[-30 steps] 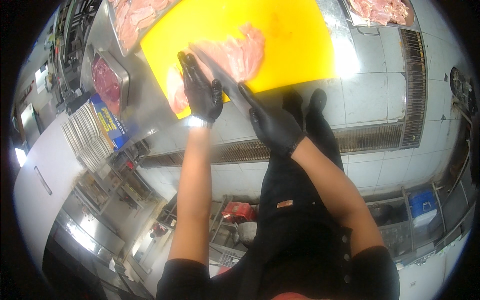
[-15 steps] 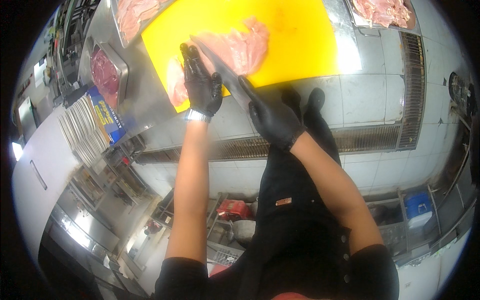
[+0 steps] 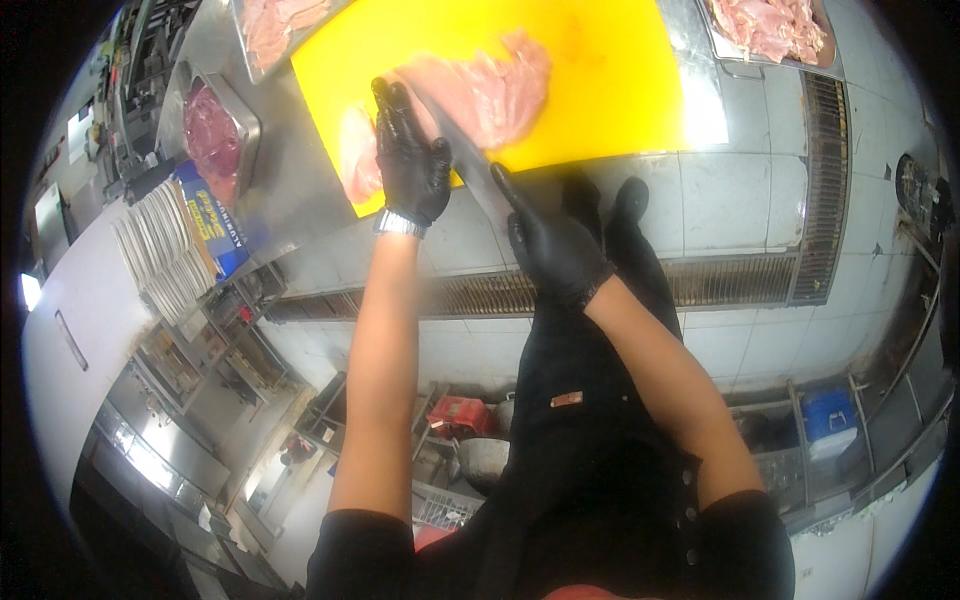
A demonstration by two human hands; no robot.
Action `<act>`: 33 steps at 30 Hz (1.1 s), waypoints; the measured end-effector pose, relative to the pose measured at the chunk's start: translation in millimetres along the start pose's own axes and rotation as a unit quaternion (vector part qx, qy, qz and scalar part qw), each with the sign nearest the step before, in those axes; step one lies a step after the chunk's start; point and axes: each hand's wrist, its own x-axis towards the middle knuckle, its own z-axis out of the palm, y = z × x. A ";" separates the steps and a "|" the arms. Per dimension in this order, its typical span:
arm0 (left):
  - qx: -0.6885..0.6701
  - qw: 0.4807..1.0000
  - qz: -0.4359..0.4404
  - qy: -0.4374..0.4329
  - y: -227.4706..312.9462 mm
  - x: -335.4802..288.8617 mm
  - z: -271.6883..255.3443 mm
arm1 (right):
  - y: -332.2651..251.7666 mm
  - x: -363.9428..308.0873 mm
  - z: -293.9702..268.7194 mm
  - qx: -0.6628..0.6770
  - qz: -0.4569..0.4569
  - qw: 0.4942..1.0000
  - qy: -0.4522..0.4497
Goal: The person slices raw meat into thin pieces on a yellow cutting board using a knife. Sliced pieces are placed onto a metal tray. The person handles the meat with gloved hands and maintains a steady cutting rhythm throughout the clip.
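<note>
Pale pink raw meat, looking like chicken breast (image 3: 500, 90), lies on a yellow cutting board (image 3: 620, 75). A smaller piece of the meat (image 3: 359, 155) is at its left. My left hand (image 3: 412, 170), in a black glove, rests with fingers stretched out over the meat, between the two parts. In my black-gloved right hand (image 3: 558, 245) is a long knife (image 3: 465, 150), gripped beyond the board's near edge. Its blade slants up and left to the meat, just right of my left fingers. The handle is hidden in my grip, and the blade is slightly blurred.
Metal trays of raw meat stand at the upper left (image 3: 265, 65) and upper right (image 3: 716, 45). A tray of darker meat (image 3: 250, 140) sits left of the board, near a blue and yellow box (image 3: 213, 222) and stacked plates (image 3: 160, 255). Below the table run floor drain grates (image 3: 735, 280).
The whole view has shifted slightly, with the board a little farther right. My hands and the knife keep nearly the same places against the meat.
</note>
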 end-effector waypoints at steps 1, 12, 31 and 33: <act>0.000 1.000 -0.017 -0.010 -0.4 0.0 -0.3 | 0.6 -1.6 -0.1 0.003 -0.011 1.000 0.007; -0.027 0.999 0.005 -0.018 -5.8 -0.8 -4.9 | 13.2 -20.9 8.3 0.014 -0.036 0.999 0.013; -0.013 0.980 -0.187 0.058 21.1 37.1 -37.8 | 32.1 -82.8 20.1 -0.025 0.002 0.999 -0.035; -0.059 0.972 -0.221 0.060 21.8 32.1 -41.5 | 35.2 -94.3 14.3 -0.053 -0.005 0.997 -0.047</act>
